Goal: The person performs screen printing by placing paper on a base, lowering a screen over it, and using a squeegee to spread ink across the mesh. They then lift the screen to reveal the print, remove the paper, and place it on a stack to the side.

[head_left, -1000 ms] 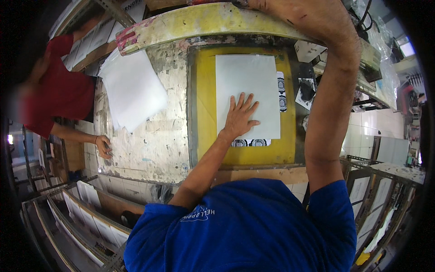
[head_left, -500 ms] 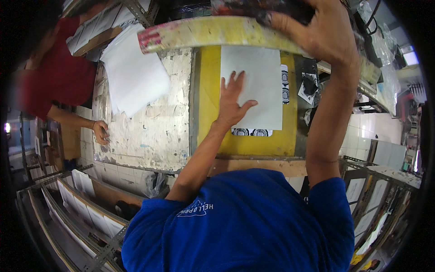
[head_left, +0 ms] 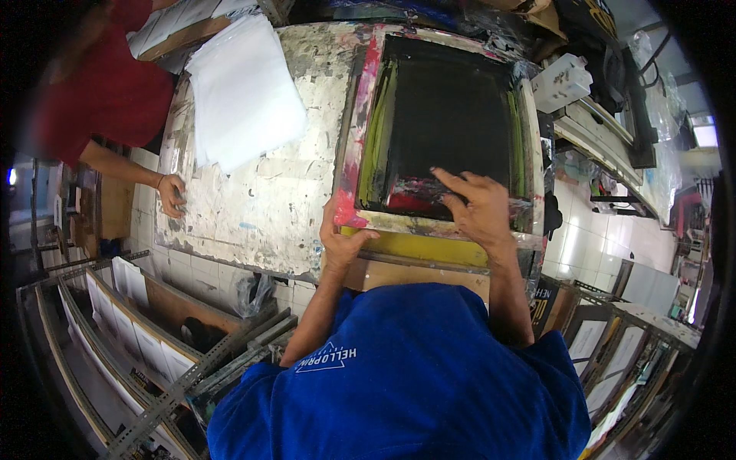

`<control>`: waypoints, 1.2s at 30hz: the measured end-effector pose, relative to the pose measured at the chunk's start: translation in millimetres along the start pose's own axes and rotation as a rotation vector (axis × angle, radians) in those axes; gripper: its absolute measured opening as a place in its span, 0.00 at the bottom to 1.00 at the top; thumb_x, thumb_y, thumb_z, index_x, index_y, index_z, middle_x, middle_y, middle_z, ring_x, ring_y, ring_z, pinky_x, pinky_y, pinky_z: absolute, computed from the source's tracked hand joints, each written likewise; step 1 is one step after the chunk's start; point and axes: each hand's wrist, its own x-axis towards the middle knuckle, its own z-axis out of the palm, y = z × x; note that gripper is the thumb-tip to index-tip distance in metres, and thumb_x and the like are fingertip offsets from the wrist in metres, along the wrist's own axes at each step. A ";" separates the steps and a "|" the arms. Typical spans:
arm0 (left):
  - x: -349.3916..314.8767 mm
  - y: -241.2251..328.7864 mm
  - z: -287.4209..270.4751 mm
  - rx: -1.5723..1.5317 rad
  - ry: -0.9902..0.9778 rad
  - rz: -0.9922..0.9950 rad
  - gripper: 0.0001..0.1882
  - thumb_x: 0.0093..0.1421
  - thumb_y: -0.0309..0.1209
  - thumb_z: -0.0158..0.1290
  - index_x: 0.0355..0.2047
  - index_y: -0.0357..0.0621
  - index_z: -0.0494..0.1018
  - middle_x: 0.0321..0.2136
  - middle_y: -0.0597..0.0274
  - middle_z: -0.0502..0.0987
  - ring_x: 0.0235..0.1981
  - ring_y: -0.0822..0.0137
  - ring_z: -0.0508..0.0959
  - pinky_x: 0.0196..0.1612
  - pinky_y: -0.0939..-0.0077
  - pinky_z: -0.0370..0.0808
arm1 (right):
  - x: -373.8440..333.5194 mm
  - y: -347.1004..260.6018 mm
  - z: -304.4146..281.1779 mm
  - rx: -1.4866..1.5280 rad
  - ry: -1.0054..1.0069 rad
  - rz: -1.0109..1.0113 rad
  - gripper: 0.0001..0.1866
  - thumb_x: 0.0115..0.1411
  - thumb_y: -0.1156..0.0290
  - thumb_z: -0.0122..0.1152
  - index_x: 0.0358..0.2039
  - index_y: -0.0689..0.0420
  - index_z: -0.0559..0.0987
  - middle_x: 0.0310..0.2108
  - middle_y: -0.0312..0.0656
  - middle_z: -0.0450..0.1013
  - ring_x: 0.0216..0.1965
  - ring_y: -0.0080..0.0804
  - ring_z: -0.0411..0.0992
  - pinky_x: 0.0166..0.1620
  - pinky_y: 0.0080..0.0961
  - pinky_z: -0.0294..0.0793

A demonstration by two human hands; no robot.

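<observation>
A screen-printing frame [head_left: 354, 165], its wooden border smeared with pink and white, lies flat over the yellow board [head_left: 429, 247]. Black ink covers most of its mesh [head_left: 448, 107]. My left hand [head_left: 343, 239] grips the near left corner of the frame, thumb along the near edge and fingers up the left side. Across the near end of the mesh lies a squeegee [head_left: 410, 195] stained red and black. Over its right end is my right hand [head_left: 479, 207], index finger stretched out and thumb apart, not closed around it. The frame hides the white sheet.
A stack of white sheets [head_left: 244, 92] lies on the paint-spotted table [head_left: 253, 207] to the left. A co-worker's hand [head_left: 170, 195] rests at that table's left edge. Metal racks [head_left: 165, 387] stand at the lower left. A white container [head_left: 563, 80] sits right of the frame.
The raised frame has come down flat over the board and sheet. My left hand has moved from the sheet to the frame's corner; my right hand has left the raised edge and come nearer.
</observation>
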 end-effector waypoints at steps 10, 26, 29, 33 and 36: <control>-6.1 -4.7 -7.6 0.635 -0.034 0.132 0.48 0.32 0.40 0.76 0.58 0.42 0.75 0.68 0.45 0.60 0.66 0.44 0.59 0.68 0.52 0.58 | -12.8 47.3 73.6 -0.196 -0.219 0.158 0.44 0.38 0.76 0.69 0.62 0.44 0.74 0.48 0.50 0.70 0.53 0.44 0.66 0.56 0.50 0.55; -5.8 -0.3 -13.1 0.595 -0.058 0.118 0.47 0.38 0.45 0.74 0.60 0.44 0.73 0.68 0.39 0.59 0.65 0.40 0.61 0.66 0.48 0.58 | 203.1 202.0 98.5 -0.366 0.008 0.046 0.43 0.40 0.70 0.69 0.63 0.41 0.74 0.53 0.49 0.73 0.56 0.46 0.67 0.59 0.48 0.56; -7.5 -3.0 -13.0 0.567 -0.060 0.126 0.48 0.38 0.44 0.74 0.61 0.44 0.72 0.68 0.39 0.59 0.65 0.40 0.61 0.66 0.48 0.58 | 235.4 224.4 88.7 -0.306 -0.062 -0.004 0.43 0.41 0.69 0.69 0.64 0.41 0.74 0.55 0.51 0.73 0.58 0.47 0.67 0.59 0.45 0.55; -8.3 -4.4 -14.0 0.545 -0.050 0.133 0.48 0.38 0.44 0.74 0.62 0.44 0.72 0.67 0.39 0.60 0.64 0.40 0.61 0.66 0.48 0.58 | 272.6 234.6 74.9 -0.174 0.000 -0.148 0.34 0.45 0.68 0.69 0.58 0.45 0.79 0.48 0.56 0.78 0.51 0.53 0.75 0.58 0.47 0.67; -6.9 1.3 -12.2 0.552 -0.047 0.130 0.48 0.38 0.44 0.73 0.61 0.44 0.72 0.66 0.41 0.62 0.64 0.41 0.62 0.66 0.48 0.59 | 271.8 240.9 80.7 -0.246 0.027 -0.093 0.30 0.49 0.73 0.67 0.56 0.44 0.81 0.50 0.54 0.78 0.54 0.51 0.76 0.54 0.45 0.74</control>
